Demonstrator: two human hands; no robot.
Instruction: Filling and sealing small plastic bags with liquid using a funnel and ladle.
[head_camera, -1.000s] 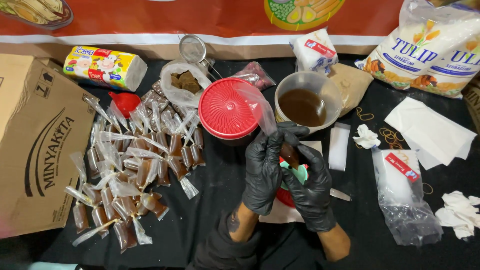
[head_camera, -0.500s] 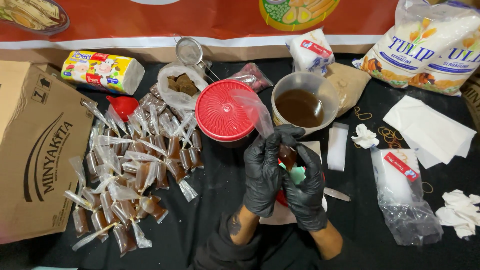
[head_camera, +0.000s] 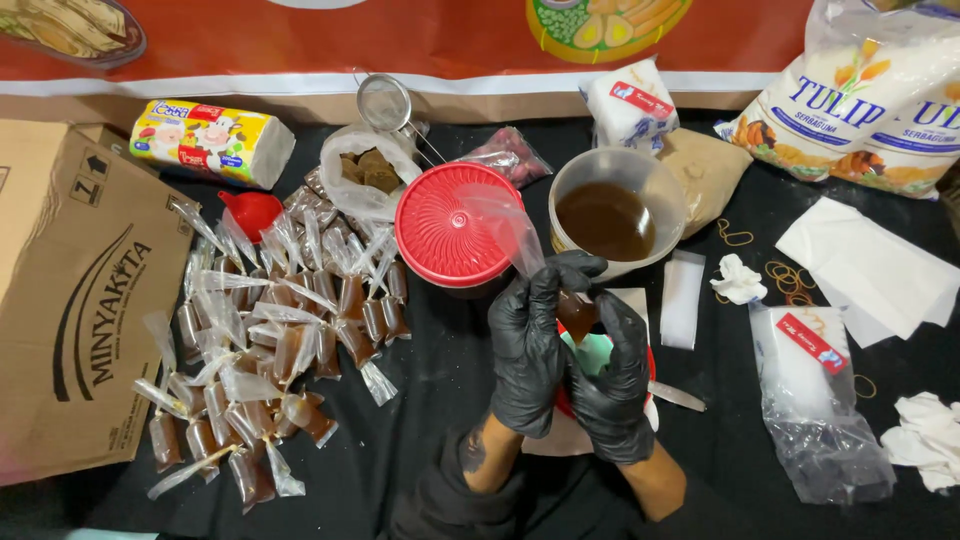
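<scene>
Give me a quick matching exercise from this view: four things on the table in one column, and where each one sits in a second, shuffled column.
Things:
1. red lid
2. cardboard box
3. tub of brown liquid
4. rubber bands

Places:
A. far left edge of the table
B. right of the tub, beside the white sheets
C. just ahead of the gloved hands, right of the lid
D. centre, between the filled sachets and the tub

Pairs: 1-D, 2-A, 3-C, 4-B

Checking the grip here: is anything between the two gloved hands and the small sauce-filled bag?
Nothing visible. The left hand and right hand both pinch the small bag directly, over the black table, in front of the tub of brown liquid.
</scene>
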